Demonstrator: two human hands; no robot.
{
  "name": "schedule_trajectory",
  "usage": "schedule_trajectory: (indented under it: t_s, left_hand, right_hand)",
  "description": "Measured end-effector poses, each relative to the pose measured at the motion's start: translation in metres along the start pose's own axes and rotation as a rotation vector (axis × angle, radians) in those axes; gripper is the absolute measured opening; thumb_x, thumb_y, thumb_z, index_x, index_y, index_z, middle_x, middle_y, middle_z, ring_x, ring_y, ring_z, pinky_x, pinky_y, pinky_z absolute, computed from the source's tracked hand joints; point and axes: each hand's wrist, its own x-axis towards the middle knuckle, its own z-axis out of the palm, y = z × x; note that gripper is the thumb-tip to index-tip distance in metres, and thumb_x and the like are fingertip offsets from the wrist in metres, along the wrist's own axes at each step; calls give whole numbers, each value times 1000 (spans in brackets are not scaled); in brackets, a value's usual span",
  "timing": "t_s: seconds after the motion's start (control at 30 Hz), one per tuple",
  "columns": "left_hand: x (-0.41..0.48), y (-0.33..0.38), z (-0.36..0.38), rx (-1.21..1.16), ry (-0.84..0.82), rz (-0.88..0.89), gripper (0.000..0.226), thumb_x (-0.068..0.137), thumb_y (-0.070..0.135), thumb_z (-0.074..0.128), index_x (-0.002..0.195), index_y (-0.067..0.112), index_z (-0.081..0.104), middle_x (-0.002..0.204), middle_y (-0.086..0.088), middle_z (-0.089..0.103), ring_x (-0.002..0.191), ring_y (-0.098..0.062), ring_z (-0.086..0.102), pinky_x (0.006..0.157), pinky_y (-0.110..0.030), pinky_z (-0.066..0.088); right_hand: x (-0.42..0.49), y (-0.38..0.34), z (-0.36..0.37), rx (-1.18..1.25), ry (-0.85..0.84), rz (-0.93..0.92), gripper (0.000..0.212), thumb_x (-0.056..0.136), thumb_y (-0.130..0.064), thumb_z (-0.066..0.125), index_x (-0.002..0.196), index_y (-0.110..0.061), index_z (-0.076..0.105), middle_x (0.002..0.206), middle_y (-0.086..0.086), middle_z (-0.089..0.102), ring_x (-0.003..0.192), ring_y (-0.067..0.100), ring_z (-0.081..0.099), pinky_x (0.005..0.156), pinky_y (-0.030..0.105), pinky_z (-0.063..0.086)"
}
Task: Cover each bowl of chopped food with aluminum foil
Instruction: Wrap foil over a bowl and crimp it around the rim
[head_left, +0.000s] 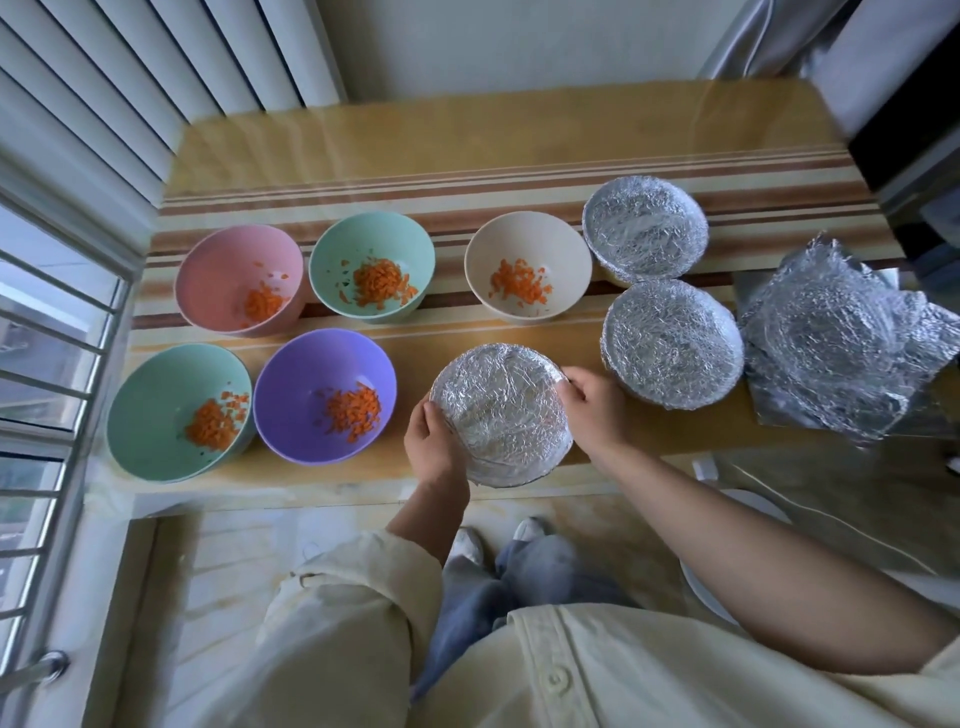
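Three of eight bowls are wearing foil. Left grip (434, 441) and right grip (592, 400) are curling round the near covered bowl (501, 410) at the table's (467, 145) front edge. Five carrot bowls (324, 395) are waiting uncovered; spare foil (841, 338) is lying rightward.

One view: head-worn wide-angle camera, above near edge of table (415, 145), facing forward and steeply down. Table spans middle band of frame, long side running left to right, far edge toward top, near edge toward bottom. Close range: left hand (434, 447) and right hand (592, 405), both gripping foil-covered bowl (501, 410) at table's near edge, sit just below frame centre. Below table's near edge: wearer's sleeve (337, 597), shoes (467, 545), floor (234, 545). Left of table: barred window (52, 364). Beyond table's far edge: wall (519, 41). Straight lines bow near frame borders.
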Motion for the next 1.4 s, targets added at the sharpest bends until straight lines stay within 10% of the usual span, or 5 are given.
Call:
schedule_trajectory:
  t_s: [0.4, 0.5, 0.7, 0.93, 1.4]
  left_hand:
    - [-10, 0, -10, 76, -14, -70, 27, 101, 19, 43, 125, 11, 51, 107, 4, 53, 103, -17, 47, 91, -25, 32]
    - [-2, 1, -9, 121, -91, 28, 40, 102, 19, 43, 141, 13, 47, 125, 8, 51, 117, -8, 46, 102, -22, 33]
    - [8, -7, -6, 149, -81, 80, 25, 100, 9, 42, 104, 3, 66, 82, 1, 60, 83, -16, 51, 77, -29, 41]
    - [19, 1, -4, 212, -126, 123, 27, 99, 10, 43, 109, 4, 68, 90, -2, 64, 83, -14, 53, 78, -27, 42]
    - [30, 6, -8, 308, -243, 130, 30, 98, 10, 44, 69, 6, 49, 64, -1, 36, 66, -14, 30, 64, -31, 28]
  right_hand:
    - [12, -14, -11, 53, -268, 64, 35, 98, -19, 49, 131, -10, 56, 115, -3, 61, 106, 10, 55, 92, 27, 43]
    - [-1, -16, -14, -50, -208, 3, 21, 97, -16, 49, 78, -12, 59, 67, -2, 53, 61, 9, 44, 56, 19, 32]
    - [-22, -2, -15, -177, -21, 8, 44, 82, 4, 50, 56, -18, 22, 52, -2, 22, 54, 12, 19, 51, 32, 11]
    - [-28, 6, 0, -91, 45, 121, 14, 81, 0, 47, 77, 1, 60, 73, 17, 65, 74, 32, 65, 64, 38, 50]
    - [2, -25, -14, -93, -97, 32, 32, 95, -7, 49, 125, -3, 62, 125, 9, 63, 118, 20, 58, 97, 22, 41]
